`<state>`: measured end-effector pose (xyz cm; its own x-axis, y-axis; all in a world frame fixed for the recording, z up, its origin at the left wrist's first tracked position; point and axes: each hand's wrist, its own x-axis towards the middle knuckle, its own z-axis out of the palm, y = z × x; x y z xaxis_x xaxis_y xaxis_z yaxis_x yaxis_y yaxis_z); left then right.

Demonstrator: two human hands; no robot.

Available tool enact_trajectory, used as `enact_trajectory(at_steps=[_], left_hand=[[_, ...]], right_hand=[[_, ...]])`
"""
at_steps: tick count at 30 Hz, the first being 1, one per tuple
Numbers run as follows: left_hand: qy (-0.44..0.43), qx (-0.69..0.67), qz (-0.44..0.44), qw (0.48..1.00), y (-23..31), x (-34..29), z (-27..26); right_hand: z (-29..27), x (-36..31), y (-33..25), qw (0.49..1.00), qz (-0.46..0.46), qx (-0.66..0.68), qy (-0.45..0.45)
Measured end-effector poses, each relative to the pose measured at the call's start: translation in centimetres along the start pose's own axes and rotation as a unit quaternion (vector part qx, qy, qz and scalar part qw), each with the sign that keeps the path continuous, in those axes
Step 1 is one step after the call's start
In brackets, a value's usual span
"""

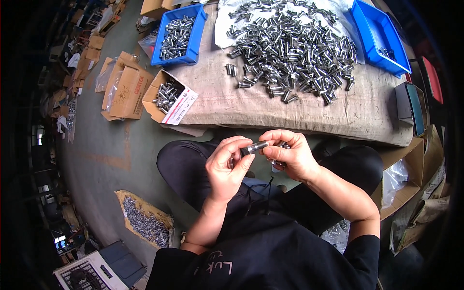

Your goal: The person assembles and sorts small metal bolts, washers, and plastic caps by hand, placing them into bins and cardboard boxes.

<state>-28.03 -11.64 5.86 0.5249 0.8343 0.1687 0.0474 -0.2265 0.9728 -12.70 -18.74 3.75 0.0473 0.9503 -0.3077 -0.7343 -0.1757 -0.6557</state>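
Note:
My left hand (226,166) and my right hand (290,157) meet above my lap, both pinching one small silver metal bolt (257,146) between their fingertips. My right hand also cups a few more metal pieces (282,145) in its palm. Just beyond my hands lies a big heap of shiny metal bolts (295,48) on a burlap-covered table (290,113).
A blue bin (180,35) with bolts stands at the table's left end, another blue bin (379,36) at the right. A small open carton (166,96) holds bolts. Cardboard boxes (126,87) and a sack of small parts (145,223) lie on the floor at left.

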Motion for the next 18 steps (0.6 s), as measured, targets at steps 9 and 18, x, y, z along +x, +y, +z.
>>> enact_trajectory(at_steps=[9, 18], left_hand=[[0.009, -0.374, -0.193, 0.907, -0.7, 0.0, -0.3], [0.086, -0.398, -0.142, 0.902, -0.6, 0.5, 1.5]], right_hand=[[-0.7, 0.4, 0.1, 0.99, 0.07, 0.122, -0.02], [-0.6, 0.6, 0.7, 0.981, 0.18, 0.065, -0.028]])
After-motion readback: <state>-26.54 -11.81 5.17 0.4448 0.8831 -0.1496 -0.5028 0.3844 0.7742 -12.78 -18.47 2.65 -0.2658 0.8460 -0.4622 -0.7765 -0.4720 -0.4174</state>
